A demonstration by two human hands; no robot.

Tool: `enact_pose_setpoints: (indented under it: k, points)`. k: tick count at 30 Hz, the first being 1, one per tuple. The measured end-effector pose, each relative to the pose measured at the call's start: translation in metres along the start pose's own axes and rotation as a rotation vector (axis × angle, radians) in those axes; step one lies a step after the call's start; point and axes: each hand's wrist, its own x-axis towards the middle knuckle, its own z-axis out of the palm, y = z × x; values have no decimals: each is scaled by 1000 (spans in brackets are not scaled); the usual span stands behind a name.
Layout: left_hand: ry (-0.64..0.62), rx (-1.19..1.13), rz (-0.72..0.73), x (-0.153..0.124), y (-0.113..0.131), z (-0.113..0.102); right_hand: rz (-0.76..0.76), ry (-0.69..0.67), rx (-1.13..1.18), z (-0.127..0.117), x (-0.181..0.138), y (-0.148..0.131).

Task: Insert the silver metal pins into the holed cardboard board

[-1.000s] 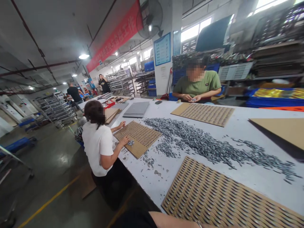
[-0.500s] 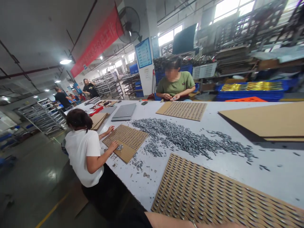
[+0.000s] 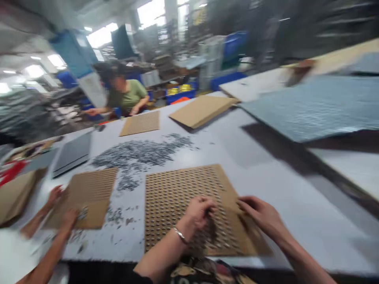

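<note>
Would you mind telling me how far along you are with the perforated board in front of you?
Done: most holes of the perforated board seem filled with small metal pieces, though blur hides any bare ones. In hand: the left hand, curled, and the right hand rest on its near part. Left: a big pile of loose pieces lies on the table beyond it.

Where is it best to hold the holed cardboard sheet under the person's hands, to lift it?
Likely by its left and right edges, coming from both sides at once, kept level. The sheet lies flat on the table and its holes seem to hold small pieces, so a one-sided lift could tip them out.
</note>
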Motion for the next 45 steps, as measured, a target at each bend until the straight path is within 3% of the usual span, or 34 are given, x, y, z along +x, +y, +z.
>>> enact_pose_setpoints:
  k: [5,13,23,34,45]
  points:
    - [-84,-4,-71,31,1,-15,196,69,-22,4,31,7]
    - [-54,-63,-90,38,-5,-25,184,43,-110,32,50,-5]
    - [-58,-66,-142,41,-3,-22,222,14,-230,39,47,-15]
    - [-61,-51,-140,39,1,-25,170,-34,-379,28,65,-18]
    - [-46,-28,-145,44,-2,-25,161,-84,-371,29,74,-22]
